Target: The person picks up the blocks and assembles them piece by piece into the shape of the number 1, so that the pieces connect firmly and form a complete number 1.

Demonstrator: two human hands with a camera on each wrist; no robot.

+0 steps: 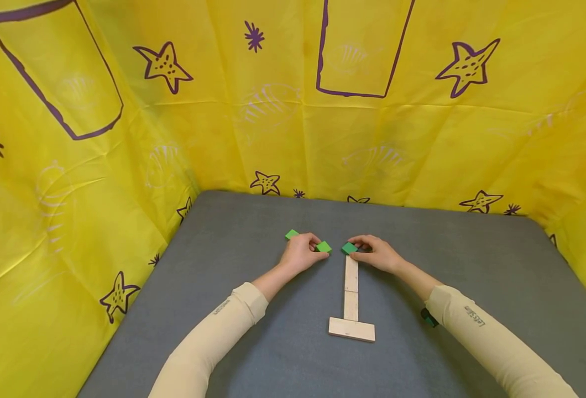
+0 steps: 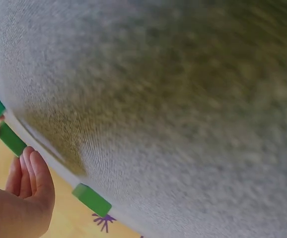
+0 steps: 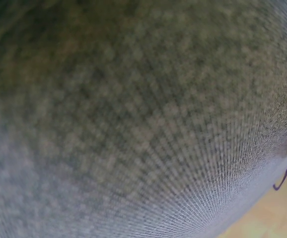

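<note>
My left hand point(image 1: 300, 251) pinches a light green block point(image 1: 324, 247) between thumb and fingers; the left wrist view shows this green block point(image 2: 12, 139) between the fingertips too. Another light green block point(image 1: 291, 235) lies just behind that hand. To the right, my right hand point(image 1: 378, 254) pinches a darker green block point(image 1: 349, 248) at the far end of a line of pale wooden blocks. Two of these, a far wooden block point(image 1: 351, 273) and a near wooden block point(image 1: 351, 305), run end to end. A crosswise wooden block point(image 1: 351, 329) lies at the near end.
The blocks are on a dark grey table point(image 1: 273, 354). Yellow cloth point(image 1: 283, 127) with purple drawings hangs behind it and along both sides. A dark device point(image 1: 428, 318) sits under the right wrist. Mostly blurred grey surface fills the right wrist view.
</note>
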